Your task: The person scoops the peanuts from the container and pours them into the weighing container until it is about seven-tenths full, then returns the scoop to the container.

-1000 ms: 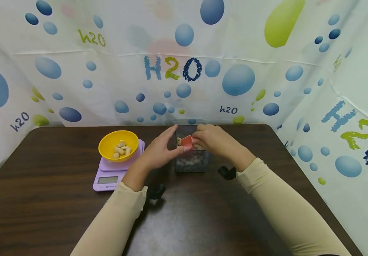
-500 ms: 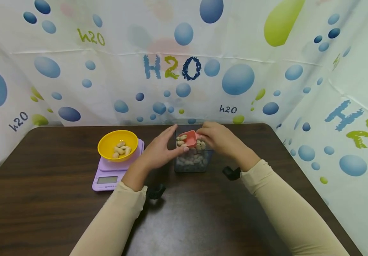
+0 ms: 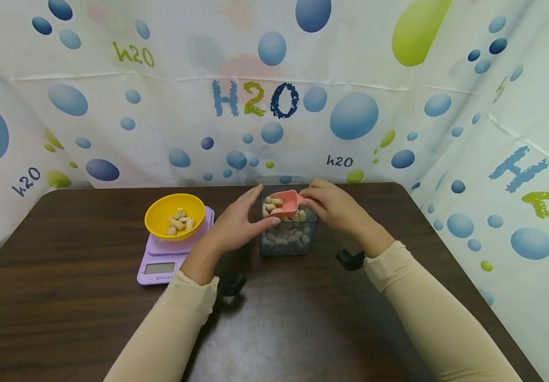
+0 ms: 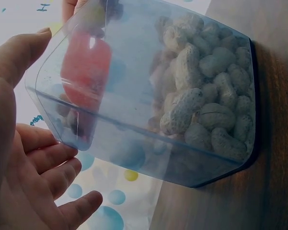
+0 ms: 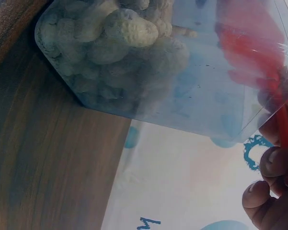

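My right hand [image 3: 334, 207] grips the handle of a pink-red scoop [image 3: 290, 201] at the top of a clear plastic container [image 3: 286, 249]. Several unshelled peanuts [image 3: 271, 203] sit in the scoop bowl. More peanuts [image 4: 220, 100] fill the lower part of the container, seen through its wall in the left wrist view. My left hand [image 3: 236, 225] lies along the container's left side, thumb and fingers spread around the rim. In the left wrist view its fingers [image 4: 52, 158] are loosely extended by the corner. The right wrist view shows the scoop handle [image 5: 287, 143] between my fingers.
A yellow bowl [image 3: 154, 225] with several peanuts stands on a lilac kitchen scale [image 3: 152, 254], left of the container. The scale's display [image 3: 160, 268] looks blank. A white bubble-printed curtain [image 3: 183, 127] hangs behind the dark wooden table [image 3: 74, 286].
The right hand has lifted the scoop up from the container's inside and drawn slightly rightward, tilting it so the peanuts in it show. The left hand has stayed nearly in place.
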A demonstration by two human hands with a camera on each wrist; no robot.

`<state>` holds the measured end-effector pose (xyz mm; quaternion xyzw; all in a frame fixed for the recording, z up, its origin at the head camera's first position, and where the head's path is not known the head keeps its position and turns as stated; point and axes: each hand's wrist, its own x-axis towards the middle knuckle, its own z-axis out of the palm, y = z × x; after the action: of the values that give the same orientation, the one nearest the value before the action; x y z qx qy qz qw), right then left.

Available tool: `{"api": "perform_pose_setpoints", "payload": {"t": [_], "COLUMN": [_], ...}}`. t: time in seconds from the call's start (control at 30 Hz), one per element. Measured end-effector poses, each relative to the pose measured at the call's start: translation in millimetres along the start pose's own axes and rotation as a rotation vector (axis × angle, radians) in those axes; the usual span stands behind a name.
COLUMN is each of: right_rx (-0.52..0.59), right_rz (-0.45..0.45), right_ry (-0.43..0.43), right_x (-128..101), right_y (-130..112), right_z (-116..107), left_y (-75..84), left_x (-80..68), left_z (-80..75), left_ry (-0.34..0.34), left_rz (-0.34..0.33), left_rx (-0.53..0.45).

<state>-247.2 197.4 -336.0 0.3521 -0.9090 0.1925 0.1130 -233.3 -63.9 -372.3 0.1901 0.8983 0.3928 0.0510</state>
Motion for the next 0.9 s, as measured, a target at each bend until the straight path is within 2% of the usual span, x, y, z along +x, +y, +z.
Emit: {"api": "perform_pose_setpoints", "payload": {"t": [0.43,0.77,0.9], "right_rx": [0.022,0.021,0.027], "right_rz": [0.033,0.038,0.057], "right_ry": [0.056,0.065,0.068], "right_x": [-7,-11,-12], "right_y": [2,4,4], "right_z": [-9,-13,-14], "left_y": [2.2,1.6,1.6], "left_x": [-0.3,-1.4,-3.2], "left_z": [-2.8,1.4,1.8], "left_ry": [0.008,-0.008,0.007], "left_rz": [0.006,0.018,0.031], "left_rx": [0.011,0.003,-0.004]}}
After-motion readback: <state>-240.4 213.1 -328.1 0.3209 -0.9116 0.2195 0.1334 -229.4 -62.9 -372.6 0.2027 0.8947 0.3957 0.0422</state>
